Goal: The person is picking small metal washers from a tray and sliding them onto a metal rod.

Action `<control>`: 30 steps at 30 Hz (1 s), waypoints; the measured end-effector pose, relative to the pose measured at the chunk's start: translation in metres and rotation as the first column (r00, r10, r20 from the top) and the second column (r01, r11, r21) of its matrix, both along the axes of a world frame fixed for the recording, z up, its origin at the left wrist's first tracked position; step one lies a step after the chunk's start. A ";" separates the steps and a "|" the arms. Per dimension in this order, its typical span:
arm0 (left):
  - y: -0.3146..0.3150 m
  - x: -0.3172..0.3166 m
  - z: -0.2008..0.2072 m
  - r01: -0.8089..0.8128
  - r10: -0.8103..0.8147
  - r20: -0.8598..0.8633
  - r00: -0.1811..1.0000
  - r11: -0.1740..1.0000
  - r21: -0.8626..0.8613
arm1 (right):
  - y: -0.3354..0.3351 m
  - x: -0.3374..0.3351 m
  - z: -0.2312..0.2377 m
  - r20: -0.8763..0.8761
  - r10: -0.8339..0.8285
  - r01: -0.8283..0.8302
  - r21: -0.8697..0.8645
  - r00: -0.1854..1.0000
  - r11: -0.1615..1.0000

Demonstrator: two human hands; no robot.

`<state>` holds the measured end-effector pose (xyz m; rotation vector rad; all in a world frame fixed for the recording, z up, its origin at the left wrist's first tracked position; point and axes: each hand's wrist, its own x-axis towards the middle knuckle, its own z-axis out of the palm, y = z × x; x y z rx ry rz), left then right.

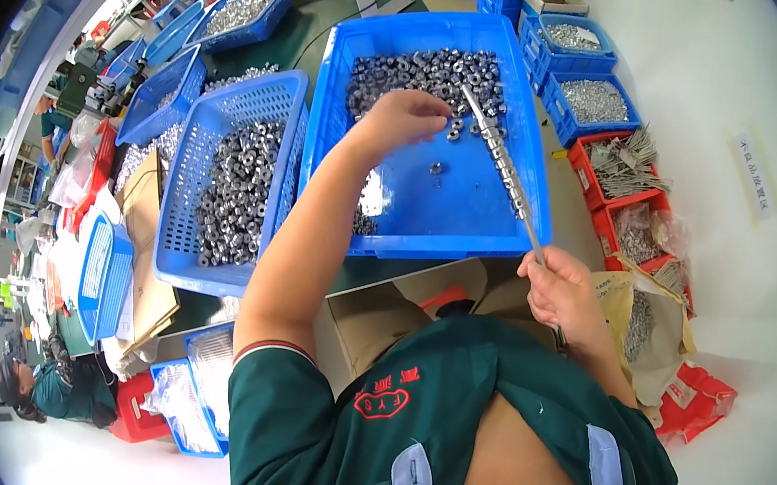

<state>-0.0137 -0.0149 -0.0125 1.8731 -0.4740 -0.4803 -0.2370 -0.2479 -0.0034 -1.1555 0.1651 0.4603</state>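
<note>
My right hand [561, 291] is wrapped round the lower end of a thin metal rod [533, 236]. Several shiny metal rings [504, 168] are threaded along it, and its bare tip leans up and away over the right side of a blue bin [396, 220]. Inside that bin, loose metal rings [426, 71] are heaped at the far end, with a few scattered nearer the middle. Over the heap's near edge is my left hand [405, 120], its fingers curled together close to the rod. Whatever they may pinch is too small to make out.
A perforated blue basket [179, 210] of similar rings stands left of the bin. Red bins [596, 180] with metal parts and stacked blue bins [576, 111] line the right. Flat cardboard [146, 243] lies left. Another person [62, 384] sits at far left.
</note>
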 end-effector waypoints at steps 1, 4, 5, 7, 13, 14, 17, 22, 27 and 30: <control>-0.002 0.001 -0.008 0.008 -0.055 0.217 0.975 0.977 0.213 | -0.001 0.000 -0.001 0.005 -0.014 0.014 -0.021 1.000 1.000; -0.013 -0.005 -0.022 0.035 -0.264 0.314 0.912 0.812 0.583 | -0.005 -0.001 -0.006 0.007 -0.025 0.026 -0.037 1.000 0.999; -0.018 -0.009 -0.024 0.009 -0.250 0.253 0.935 0.727 0.686 | -0.006 -0.001 -0.007 0.010 -0.023 0.024 -0.031 1.000 0.999; -0.020 -0.008 -0.035 -0.009 -0.281 0.286 0.916 0.699 0.715 | -0.006 0.000 -0.007 0.004 -0.017 0.017 -0.026 1.000 1.000; -0.017 0.003 -0.038 0.035 -0.194 0.210 0.958 0.809 0.586 | -0.006 0.000 -0.007 -0.015 -0.013 0.012 -0.016 1.000 1.000; -0.011 0.007 -0.035 0.038 -0.060 0.046 0.997 0.921 0.388 | -0.006 0.000 -0.007 -0.028 -0.001 0.001 -0.009 1.000 1.000; -0.009 0.004 -0.001 -0.176 0.056 -0.395 0.917 0.946 -0.274 | -0.010 -0.002 -0.007 -0.036 0.033 -0.032 0.022 0.999 0.999; -0.002 -0.002 0.011 -0.213 -0.149 -0.483 0.863 0.760 -0.614 | -0.008 -0.003 -0.009 -0.024 0.101 -0.100 0.029 0.995 0.995; 0.001 -0.001 0.012 -0.153 -0.185 -0.455 0.871 0.777 -0.610 | -0.004 -0.001 -0.005 0.001 0.115 -0.115 0.022 0.993 0.993; 0.003 0.000 0.013 -0.125 -0.199 -0.434 0.879 0.782 -0.611 | -0.002 0.000 -0.003 0.001 0.114 -0.114 0.014 0.993 0.993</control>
